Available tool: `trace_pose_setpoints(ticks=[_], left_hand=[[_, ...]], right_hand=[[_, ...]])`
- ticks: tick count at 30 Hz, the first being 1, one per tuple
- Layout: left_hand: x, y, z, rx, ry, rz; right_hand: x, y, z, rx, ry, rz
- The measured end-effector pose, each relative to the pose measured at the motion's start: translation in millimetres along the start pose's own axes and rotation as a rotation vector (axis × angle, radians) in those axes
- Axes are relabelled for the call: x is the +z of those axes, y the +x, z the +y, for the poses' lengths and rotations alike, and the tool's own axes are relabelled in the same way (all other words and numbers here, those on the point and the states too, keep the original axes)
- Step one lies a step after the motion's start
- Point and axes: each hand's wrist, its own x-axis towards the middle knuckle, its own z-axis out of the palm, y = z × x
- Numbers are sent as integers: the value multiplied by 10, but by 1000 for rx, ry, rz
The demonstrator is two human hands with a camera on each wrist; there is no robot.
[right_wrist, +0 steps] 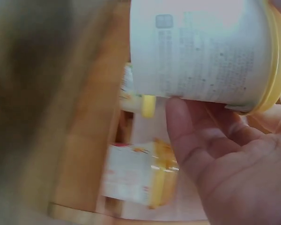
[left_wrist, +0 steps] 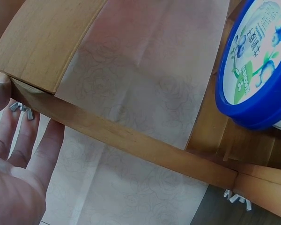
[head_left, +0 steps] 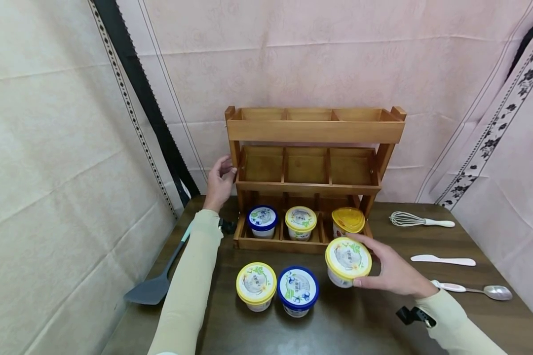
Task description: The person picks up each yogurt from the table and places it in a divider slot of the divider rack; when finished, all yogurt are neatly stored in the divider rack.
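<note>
My right hand (head_left: 393, 266) grips a white tub with a yellow lid (head_left: 348, 258), held in front of the right end of a three-tier wooden rack (head_left: 308, 188). In the right wrist view the printed side of this tub (right_wrist: 196, 56) faces the camera. My left hand (head_left: 219, 182) holds the rack's left side post (left_wrist: 107, 133), thumb and fingers around it by a wing nut. On the bottom tier stand a blue-lidded tub (head_left: 262, 219), a yellow-lidded tub (head_left: 300, 222) and a tub with an amber-yellow lid (head_left: 348, 221), one per compartment.
On the table (head_left: 351, 325) before the rack stand another yellow-lidded tub (head_left: 256, 286) and a blue-lidded tub (head_left: 298, 291). A whisk (head_left: 419, 220), a white knife (head_left: 443, 260) and a spoon (head_left: 475, 290) lie right; a spatula (head_left: 153, 288) lies left. Cloth hangs behind.
</note>
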Motion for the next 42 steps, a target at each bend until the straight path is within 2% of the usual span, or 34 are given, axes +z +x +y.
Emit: trace_pose_setpoints(ticks=[5, 14, 22, 29, 38, 42], left_hand=[[1, 3, 10, 13, 3, 8], [9, -10, -1, 6, -1, -1], [22, -18, 3, 35, -16, 13], [29, -7, 14, 49, -15, 25], [25, -6, 16, 53, -9, 17], [24, -8, 20, 56, -12, 16]], right_hand=[[-212, 162, -101, 27, 52, 76], [-507, 423, -263, 8, 94, 207], [-696, 597, -354, 3, 55, 331], [-802, 740, -346, 1, 53, 389], [-887, 903, -319, -19, 158, 439], [-910, 971, -277, -19, 165, 459]])
